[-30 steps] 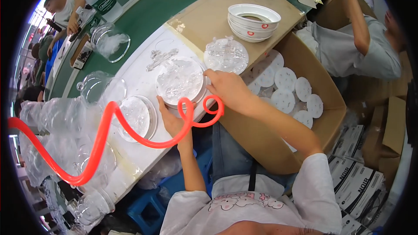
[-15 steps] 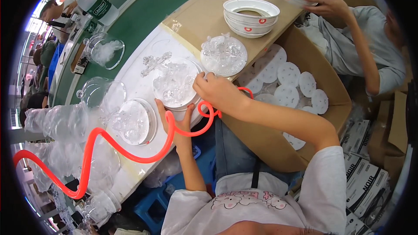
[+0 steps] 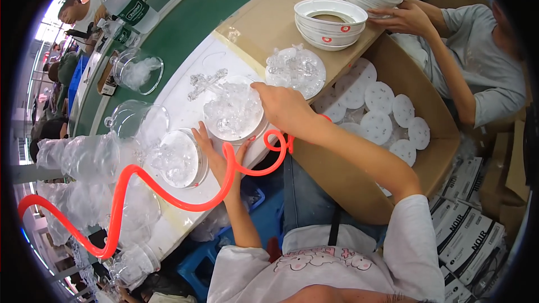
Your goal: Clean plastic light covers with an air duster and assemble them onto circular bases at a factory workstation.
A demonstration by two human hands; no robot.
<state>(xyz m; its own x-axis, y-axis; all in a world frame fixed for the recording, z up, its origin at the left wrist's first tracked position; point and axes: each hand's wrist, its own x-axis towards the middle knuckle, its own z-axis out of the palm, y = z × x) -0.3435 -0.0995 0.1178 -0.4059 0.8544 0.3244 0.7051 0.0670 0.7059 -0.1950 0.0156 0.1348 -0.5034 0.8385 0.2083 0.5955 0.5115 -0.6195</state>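
red coil hose (image 3: 173, 202): closest to cam, crosses in front of L hand (image 3: 220, 160)
L hand: fingers spread wide, by near rim of white disc (image 3: 233, 113)
R hand (image 3: 285, 106): at disc's right rim, can't tell if it's pinching smth
white disc: btwn both hands' fingertips, clear plastic bits on top
white ring stack (image 3: 328, 38): past R hand

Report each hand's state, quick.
Left hand: open, fingers spread beside the round white disc topped with clear glassy pieces.
Right hand: fingers bent at that disc's right edge; whether it grips anything cannot be told.
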